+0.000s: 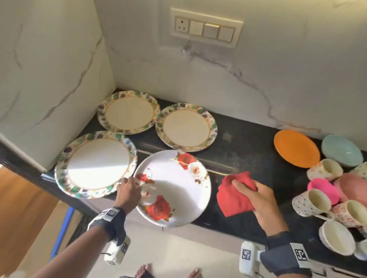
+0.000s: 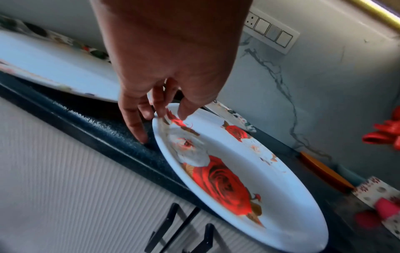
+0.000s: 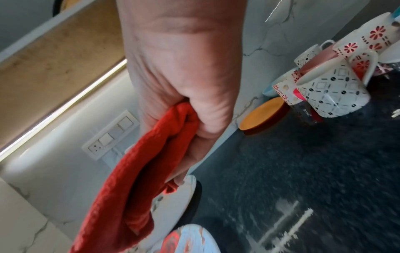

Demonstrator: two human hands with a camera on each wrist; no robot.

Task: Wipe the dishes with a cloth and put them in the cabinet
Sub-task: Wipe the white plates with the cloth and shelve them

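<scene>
A white plate with red roses [image 1: 173, 183] [image 2: 238, 162] lies on the black counter [image 1: 244, 149], its near part overhanging the front edge. My left hand [image 1: 133, 186] [image 2: 168, 114] is at the plate's left rim, with the thumb on top and fingertips at the edge, pinching it; the little finger reaches down to the counter. To the right of the plate, my right hand [image 1: 251, 191] [image 3: 190, 119] grips a bunched red cloth [image 1: 232, 200] [image 3: 129, 188] just above the counter. The cloth is not touching the plate.
Three leaf-bordered plates [image 1: 98, 164] [image 1: 128, 111] [image 1: 186, 126] lie left and behind. At the right are an orange plate [image 1: 297, 148], a pale blue bowl [image 1: 342, 151], a pink bowl [image 1: 358, 191] and several mugs [image 1: 320, 203]. A cabinet front with black handles [image 2: 173, 227] sits below the counter.
</scene>
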